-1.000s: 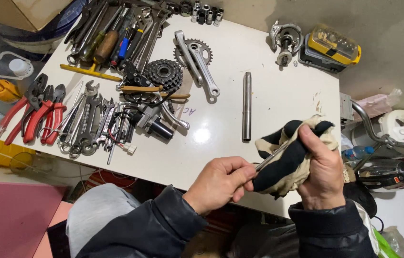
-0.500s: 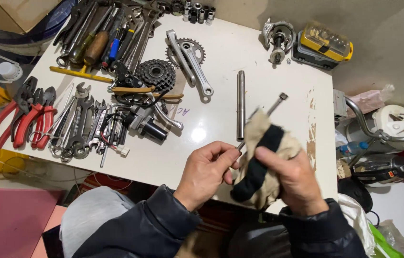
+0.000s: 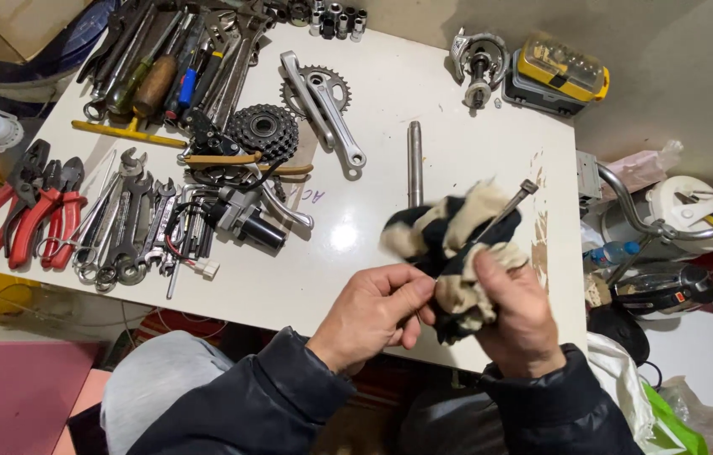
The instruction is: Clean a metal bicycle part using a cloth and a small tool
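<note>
My left hand pinches the near end of a thin metal rod over the front edge of the white table. My right hand grips a black and cream rag wrapped around the rod's middle. The rod's far end, with a small square head, sticks out of the rag toward the upper right. A steel tube lies on the table just beyond the rag.
A crank arm with chainring and a cog cluster lie mid-table. Wrenches, red pliers and screwdrivers crowd the left side. A yellow bit case and a hub part sit at the far right corner. Chrome handlebars stand right.
The rag slid down the rod toward my left hand, baring the rod's far end, then bunched around its middle. Both hands shifted slightly left.
</note>
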